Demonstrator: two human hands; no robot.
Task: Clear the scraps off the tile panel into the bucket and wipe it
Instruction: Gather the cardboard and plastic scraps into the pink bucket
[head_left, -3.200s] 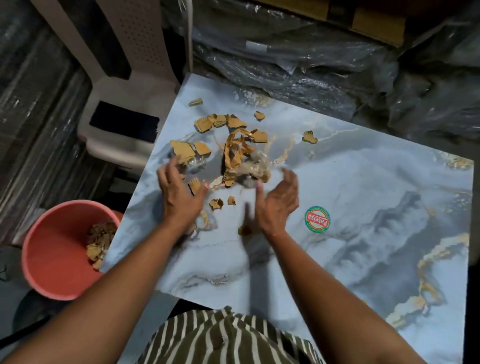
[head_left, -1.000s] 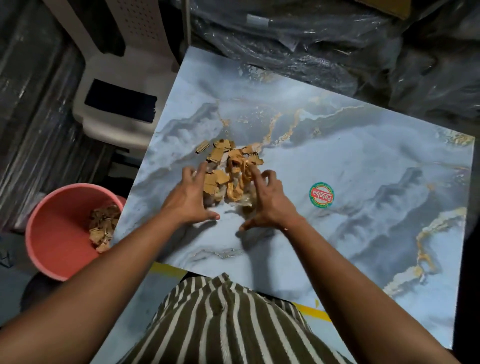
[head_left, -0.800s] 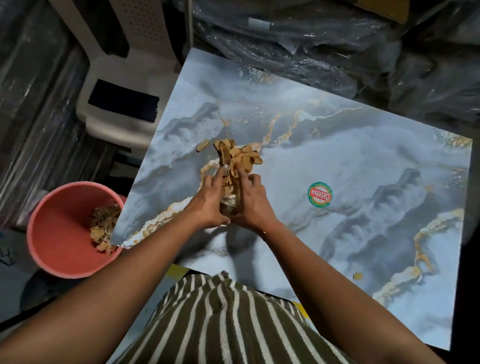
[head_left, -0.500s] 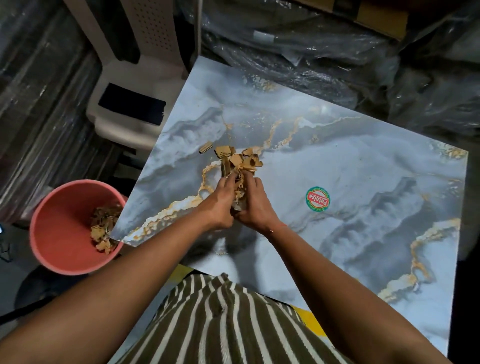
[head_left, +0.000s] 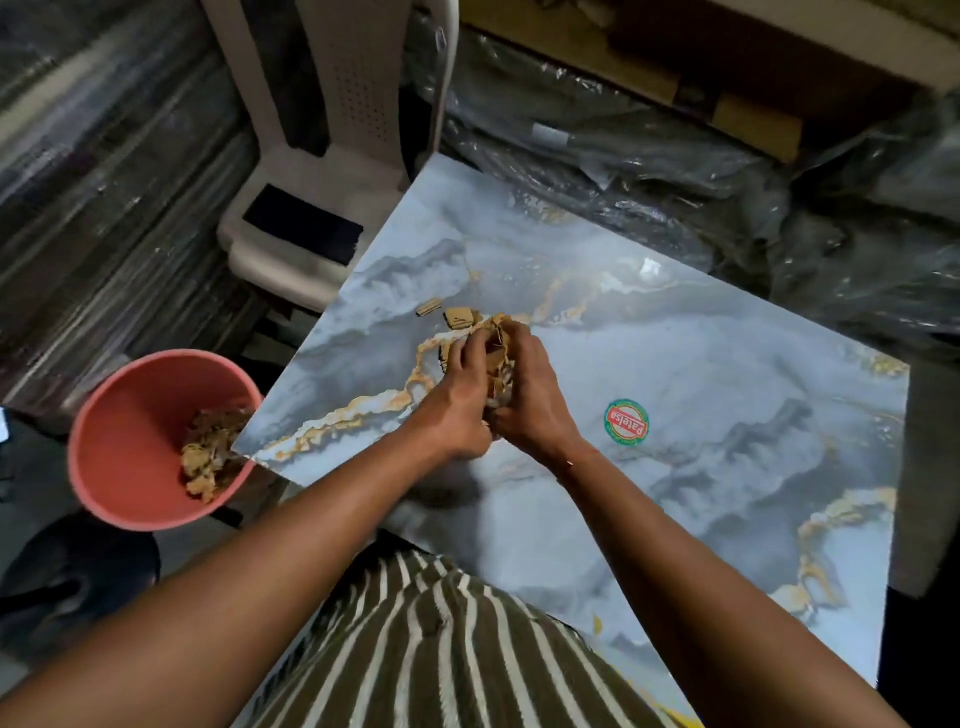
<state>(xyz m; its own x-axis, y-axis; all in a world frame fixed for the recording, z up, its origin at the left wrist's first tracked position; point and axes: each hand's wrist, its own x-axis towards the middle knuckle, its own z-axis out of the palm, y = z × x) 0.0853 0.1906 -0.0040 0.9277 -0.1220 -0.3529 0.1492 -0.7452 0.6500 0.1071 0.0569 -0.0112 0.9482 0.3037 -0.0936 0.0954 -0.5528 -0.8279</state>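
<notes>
A bundle of brown cardboard scraps (head_left: 496, 353) is squeezed between my left hand (head_left: 460, 395) and my right hand (head_left: 530, 395), both curled round it just above the blue-grey marble tile panel (head_left: 701, 415). Two loose scraps stay on the panel just beyond my fingers: a small strip (head_left: 429, 307) and a squarer piece (head_left: 460, 318). The pink bucket (head_left: 124, 415) stands on the floor at the panel's left corner, with earlier scraps (head_left: 208, 452) piled inside.
A round green-and-red sticker (head_left: 626, 422) sits on the panel right of my hands. A white plastic chair (head_left: 332, 171) with a dark pad stands beyond the bucket. Plastic-wrapped bundles (head_left: 675, 171) line the far edge.
The scattered scraps were raked together into a heap, then both hands closed round it and lifted it off the panel. Over the last half second the hands stayed clamped on the bundle.
</notes>
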